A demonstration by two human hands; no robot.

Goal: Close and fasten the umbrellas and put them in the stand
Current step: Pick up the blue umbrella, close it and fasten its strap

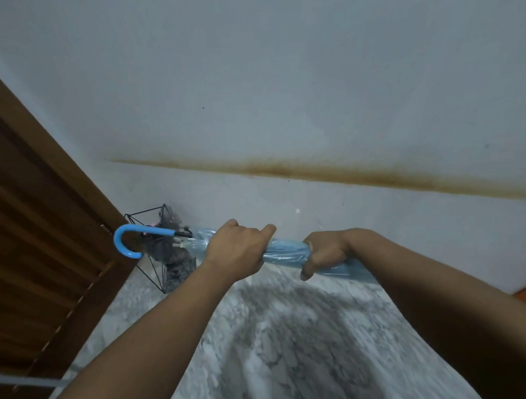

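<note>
White wall [281, 79] fills my frame; at centre, my left hand [238, 248] and right hand [326, 252] both grip the furled translucent blue umbrella [287, 253], hook handle [129, 241] pointing left.

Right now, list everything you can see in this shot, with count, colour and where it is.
umbrella: one, light blue with a blue hooked handle, held level in front of the wall, canopy rolled shut
umbrella stand: one, black wire, on the floor in the corner by the door, something dark inside
door: one, brown wood, left side
wall: white, with a brown stain band across it
floor: grey and white marble pattern
left hand: grips the canopy near the handle end
right hand: grips the canopy further toward the tip
</note>
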